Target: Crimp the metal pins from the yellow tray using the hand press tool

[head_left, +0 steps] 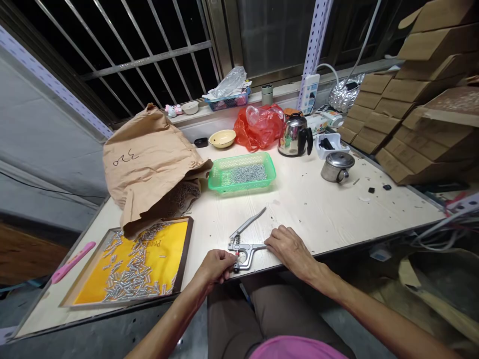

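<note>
Silver snap-fastener pliers [245, 247] lie at the table's front edge, their upper handle raised and a spring visible by the jaw. My left hand [216, 267] is closed at the jaw end, thumb and fingertips pinched beside it; what they hold is too small or hidden to name. My right hand [292, 249] is closed on the end of the lower handle. To the left, a shallow tray [92, 286] with a yellow lining holds many small metal pins [129, 279]. Beyond the pliers, a green plastic basket [243, 187] contains small metal pieces [249, 173].
A brown paper bag [145, 159] lies tipped beside the tray, metal pins inside its mouth. A pink-handled tool [73, 263] rests at far left. Behind are a red plastic bag [258, 127], a kettle [294, 137] and a lidded metal pot [337, 167]. Cardboard boxes [422, 109] are stacked right.
</note>
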The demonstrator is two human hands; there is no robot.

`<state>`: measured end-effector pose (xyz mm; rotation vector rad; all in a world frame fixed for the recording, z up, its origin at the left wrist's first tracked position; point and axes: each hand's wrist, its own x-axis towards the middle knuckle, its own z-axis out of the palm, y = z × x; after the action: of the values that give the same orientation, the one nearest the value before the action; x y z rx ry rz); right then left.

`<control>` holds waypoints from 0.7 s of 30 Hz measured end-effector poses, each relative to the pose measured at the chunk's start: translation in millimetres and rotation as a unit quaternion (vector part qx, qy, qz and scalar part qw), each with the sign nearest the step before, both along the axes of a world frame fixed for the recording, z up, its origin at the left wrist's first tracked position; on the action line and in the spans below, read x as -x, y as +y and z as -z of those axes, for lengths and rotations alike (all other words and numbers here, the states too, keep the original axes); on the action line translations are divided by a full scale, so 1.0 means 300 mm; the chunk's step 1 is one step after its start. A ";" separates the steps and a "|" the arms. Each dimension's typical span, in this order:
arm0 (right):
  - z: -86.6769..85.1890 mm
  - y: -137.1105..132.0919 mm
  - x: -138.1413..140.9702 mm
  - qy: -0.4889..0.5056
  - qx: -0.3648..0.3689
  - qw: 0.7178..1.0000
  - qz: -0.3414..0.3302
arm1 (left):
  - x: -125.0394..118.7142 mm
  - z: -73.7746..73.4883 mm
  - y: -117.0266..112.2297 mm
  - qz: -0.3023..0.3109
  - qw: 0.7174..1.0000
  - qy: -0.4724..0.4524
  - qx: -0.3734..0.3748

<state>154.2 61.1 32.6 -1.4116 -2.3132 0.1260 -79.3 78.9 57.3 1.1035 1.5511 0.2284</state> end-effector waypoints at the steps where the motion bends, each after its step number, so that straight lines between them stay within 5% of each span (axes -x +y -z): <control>1: 0.001 0.005 -0.001 -0.004 -0.004 1.000 -0.001 | 0.000 -0.001 0.006 0.007 1.000 0.001 0.011; 10: 0.009 0.016 -0.010 -0.014 -0.005 1.000 -0.007 | -0.003 -0.029 0.057 0.080 0.995 0.021 0.057; 21: 0.022 0.002 -0.002 -0.016 -0.001 1.000 0.006 | -0.006 -0.027 0.052 0.085 0.995 0.031 0.050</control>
<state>154.6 61.7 26.2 -1.4362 -2.3288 0.0976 -77.5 94.4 65.5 1.1650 1.4981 0.0007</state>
